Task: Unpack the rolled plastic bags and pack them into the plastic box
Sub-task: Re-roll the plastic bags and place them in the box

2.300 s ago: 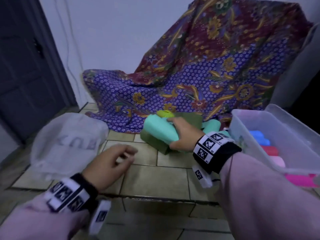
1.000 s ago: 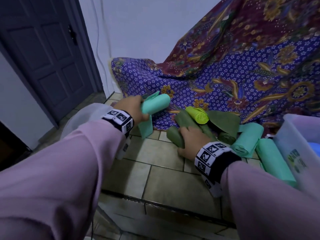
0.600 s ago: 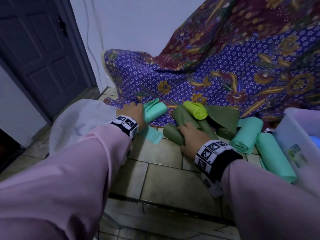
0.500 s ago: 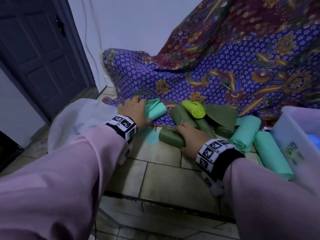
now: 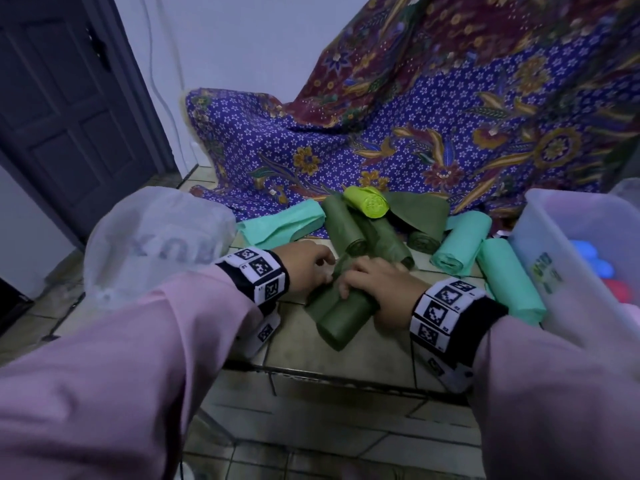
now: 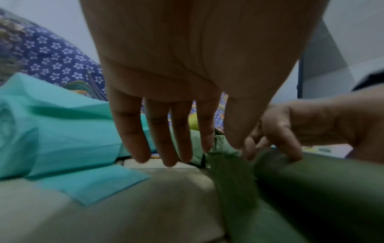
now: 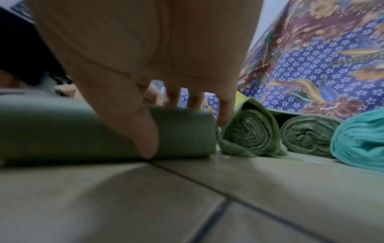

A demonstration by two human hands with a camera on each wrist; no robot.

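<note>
My right hand (image 5: pixel 367 289) grips a dark green roll of bags (image 5: pixel 341 320) that lies on the tiled floor; in the right wrist view my thumb and fingers (image 7: pixel 225 115) wrap over the roll (image 7: pixel 62 128). My left hand (image 5: pixel 311 271) is beside it with straight fingers (image 6: pixel 168 139) pointing down, its thumb and forefinger touching the roll's loose flap (image 6: pixel 230 166). Behind lie more dark green rolls (image 5: pixel 346 226), a lime roll (image 5: pixel 367 200) and teal rolls (image 5: pixel 460 244). One teal roll (image 5: pixel 280 225) lies partly unrolled at the left. The plastic box (image 5: pixel 554 271) stands at the right.
An empty clear plastic bag (image 5: pixel 156 244) lies on the floor at the left. A patterned purple cloth (image 5: pixel 433 133) hangs behind the rolls. A dark door (image 5: pixel 69 98) stands at the far left. Blue and pink rolls (image 5: pixel 592 258) lie in the box.
My left hand has put the teal roll down at the left of the pile and moved to the dark green roll. My right hand has drawn that roll nearer to me.
</note>
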